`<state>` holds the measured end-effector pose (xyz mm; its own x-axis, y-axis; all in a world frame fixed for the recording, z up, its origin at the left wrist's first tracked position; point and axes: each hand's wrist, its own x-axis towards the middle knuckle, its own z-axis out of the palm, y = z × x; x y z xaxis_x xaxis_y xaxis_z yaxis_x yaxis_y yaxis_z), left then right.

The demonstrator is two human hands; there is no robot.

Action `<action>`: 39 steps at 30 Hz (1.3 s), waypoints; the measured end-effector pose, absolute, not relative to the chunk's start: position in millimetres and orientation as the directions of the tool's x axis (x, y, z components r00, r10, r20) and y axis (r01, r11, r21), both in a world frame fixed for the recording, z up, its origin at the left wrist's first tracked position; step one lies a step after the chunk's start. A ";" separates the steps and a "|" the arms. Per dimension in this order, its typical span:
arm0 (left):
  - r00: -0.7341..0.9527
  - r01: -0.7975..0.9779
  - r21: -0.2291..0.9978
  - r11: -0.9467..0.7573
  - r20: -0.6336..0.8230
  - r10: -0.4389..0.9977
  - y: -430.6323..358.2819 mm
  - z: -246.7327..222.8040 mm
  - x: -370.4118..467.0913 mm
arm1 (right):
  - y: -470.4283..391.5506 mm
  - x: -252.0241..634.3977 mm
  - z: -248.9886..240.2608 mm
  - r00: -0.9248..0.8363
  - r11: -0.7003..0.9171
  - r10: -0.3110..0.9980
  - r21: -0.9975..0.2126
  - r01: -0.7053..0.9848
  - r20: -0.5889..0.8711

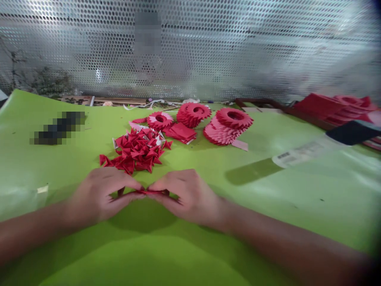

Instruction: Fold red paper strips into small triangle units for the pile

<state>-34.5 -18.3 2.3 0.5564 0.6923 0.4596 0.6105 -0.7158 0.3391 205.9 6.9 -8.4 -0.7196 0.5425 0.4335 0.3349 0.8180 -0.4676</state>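
Between the left hand (99, 194) and right hand (189, 195), over the desk (149, 258), sits the paper (151, 192), each grip pinching one end between thumb and fingers. Even pressure with edges aligned should keep creases crisp, best done clear of the pile (138, 151) just beyond.

On my feed, the left hand (99, 194) and right hand (192, 195) pinch a small red paper (151, 192) between them, just below mid-frame. Above it I see a heap of folded red pieces (137, 153); a pink-and-red ring stack (222, 129) stands right of centre on the green surface (184, 254).
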 end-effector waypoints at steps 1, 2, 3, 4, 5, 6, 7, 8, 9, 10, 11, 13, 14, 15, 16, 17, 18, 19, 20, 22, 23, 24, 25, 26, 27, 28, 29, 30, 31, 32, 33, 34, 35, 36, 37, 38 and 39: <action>0.550 0.612 0.337 -0.715 0.468 0.691 -18.5 1.7 -34.6 | 7.0 206.1 -8.6 -0.719 0.823 0.537 -0.460 0.332 0.442; 0.545 0.613 0.339 -0.714 0.472 0.693 -18.7 1.4 -34.8 | 7.1 206.2 -8.7 -0.715 0.828 0.533 -0.453 0.330 0.452; 0.541 0.615 0.345 -0.709 0.469 0.698 -18.9 1.2 -34.9 | 7.1 206.1 -8.9 -0.713 0.832 0.529 -0.448 0.329 0.460; 0.537 0.618 0.357 -0.701 0.460 0.707 -19.0 1.1 -34.9 | 7.2 205.9 -9.1 -0.711 0.835 0.526 -0.442 0.327 0.467; 0.531 0.621 0.374 -0.689 0.446 0.721 -19.2 1.2 -34.7 | 7.3 205.6 -9.3 -0.709 0.839 0.521 -0.436 0.324 0.475; 0.525 0.619 0.393 -0.680 0.437 0.731 -19.3 1.3 -34.3 | 7.3 205.2 -9.3 -0.707 0.844 0.514 -0.430 0.319 0.485; 0.516 0.615 0.411 -0.673 0.436 0.737 -19.4 1.4 -33.8 | 7.3 204.8 -9.2 -0.705 0.849 0.509 -0.425 0.315 0.494; 0.505 0.609 0.427 -0.668 0.441 0.742 -19.5 1.5 -33.1 | 7.2 204.3 -8.9 -0.703 0.852 0.505 -0.423 0.310 0.502; 0.495 0.604 0.441 -0.664 0.445 0.746 -19.5 1.6 -32.3 | 6.9 203.8 -8.3 -0.701 0.851 0.506 -0.426 0.308 0.503; 0.487 0.600 0.453 -0.659 0.447 0.750 -19.5 1.7 -31.5 | 6.5 203.3 -7.6 -0.699 0.845 0.513 -0.434 0.311 0.499; 0.485 0.596 0.461 -0.657 0.446 0.752 -19.4 1.9 -30.8 | 5.9 202.7 -6.7 -0.696 0.834 0.528 -0.451 0.317 0.487; 0.494 0.592 0.466 -0.658 0.436 0.753 -19.1 2.5 -30.0 | 4.4 201.6 -4.7 -0.687 0.789 0.578 -0.517 0.332 0.441; 0.503 0.588 0.461 -0.665 0.435 0.747 -18.8 2.9 -30.0 | 3.7 201.0 -3.6 -0.677 0.750 0.613 -0.569 0.337 0.407; 0.511 0.587 0.453 -0.671 0.436 0.741 -18.6 3.3 -30.3 | 3.0 200.5 -2.5 -0.662 0.697 0.654 -0.632 0.339 0.366; 0.516 0.589 0.441 -0.677 0.440 0.735 -18.4 3.8 -30.8 | 2.5 200.1 -1.5 -0.645 0.629 0.696 -0.701 0.337 0.315; 0.517 0.595 0.430 -0.679 0.442 0.733 -18.2 4.2 -31.4 | 2.2 199.6 -0.6 -0.629 0.552 0.734 -0.765 0.332 0.257; 0.515 0.603 0.418 -0.679 0.445 0.732 -18.0 4.5 -32.1 | 2.2 199.3 0.1 -0.613 0.476 0.764 -0.818 0.324 0.201; 0.512 0.611 0.405 -0.680 0.453 0.730 -17.9 4.7 -32.7 | 2.5 199.0 0.7 -0.599 0.408 0.786 -0.857 0.316 0.153; 0.508 0.619 0.392 -0.681 0.461 0.728 -17.8 4.8 -33.1 | 2.9 198.8 1.0 -0.590 0.355 0.799 -0.882 0.309 0.115; 0.502 0.629 0.380 -0.678 0.467 0.728 -17.7 4.8 -33.2 | 3.8 198.5 1.0 -0.583 0.298 0.809 -0.908 0.294 0.077; 0.498 0.633 0.382 -0.673 0.464 0.733 -17.7 4.8 -32.9 | 4.2 198.4 0.9 -0.583 0.287 0.810 -0.914 0.288 0.070; 0.494 0.632 0.392 -0.668 0.459 0.738 -17.6 4.8 -32.5 | 4.5 198.2 0.8 -0.584 0.280 0.809 -0.918 0.281 0.068; 0.489 0.628 0.411 -0.661 0.454 0.745 -17.6 4.9 -32.0 | 4.6 198.1 0.7 -0.587 0.275 0.807 -0.921 0.275 0.066; 0.479 0.621 0.436 -0.652 0.447 0.755 -17.7 5.1 -31.4 | 4.6 197.9 0.8 -0.590 0.270 0.805 -0.925 0.268 0.064; 0.466 0.612 0.469 -0.637 0.437 0.769 -17.7 5.3 -30.8 | 4.4 197.7 1.1 -0.592 0.264 0.804 -0.928 0.262 0.061; 0.454 0.601 0.506 -0.619 0.421 0.785 -17.7 5.5 -30.2 | 4.2 197.4 1.4 -0.593 0.257 0.803 -0.931 0.259 0.056; 0.444 0.590 0.544 -0.597 0.399 0.802 -17.7 5.6 -29.6 | 3.9 197.0 1.8 -0.594 0.247 0.803 -0.934 0.257 0.049; 0.440 0.579 0.580 -0.573 0.370 0.818 -17.5 5.7 -28.8 | 3.6 196.6 2.3 -0.593 0.235 0.804 -0.938 0.255 0.040; 0.443 0.570 0.610 -0.550 0.336 0.831 -17.2 5.6 -27.9 | 3.5 196.1 2.6 -0.592 0.220 0.805 -0.942 0.253 0.029; 0.454 0.564 0.635 -0.528 0.295 0.841 -16.8 5.6 -27.0 | 3.4 195.6 3.0 -0.591 0.201 0.806 -0.947 0.250 0.015; 0.472 0.561 0.651 -0.512 0.256 0.843 -16.3 5.5 -26.0 | 3.5 195.1 3.2 -0.592 0.178 0.806 -0.952 0.248 -0.004; 0.490 0.562 0.659 -0.500 0.222 0.843 -15.6 5.4 -25.1 | 3.7 194.8 3.3 -0.598 0.156 0.801 -0.956 0.249 -0.025; 0.504 0.565 0.662 -0.493 0.197 0.841 -15.0 5.4 -24.4 | 4.0 194.6 3.4 -0.609 0.138 0.792 -0.958 0.252 -0.046; 0.513 0.568 0.661 -0.490 0.182 0.839 -14.5 5.6 -23.8 | 4.5 194.7 3.4 -0.624 0.126 0.779 -0.958 0.258 -0.066; 0.513 0.570 0.659 -0.490 0.180 0.839 -14.0 6.0 -23.4 | 5.0 195.0 3.4 -0.639 0.119 0.765 -0.957 0.266 -0.082; 0.504 0.572 0.660 -0.487 0.186 0.844 -13.6 6.6 -23.2 | 5.5 195.4 3.2 -0.651 0.119 0.753 -0.955 0.272 -0.092; 0.487 0.573 0.664 -0.481 0.197 0.851 -13.4 7.3 -23.2 | 6.0 196.0 3.1 -0.658 0.122 0.747 -0.953 0.277 -0.096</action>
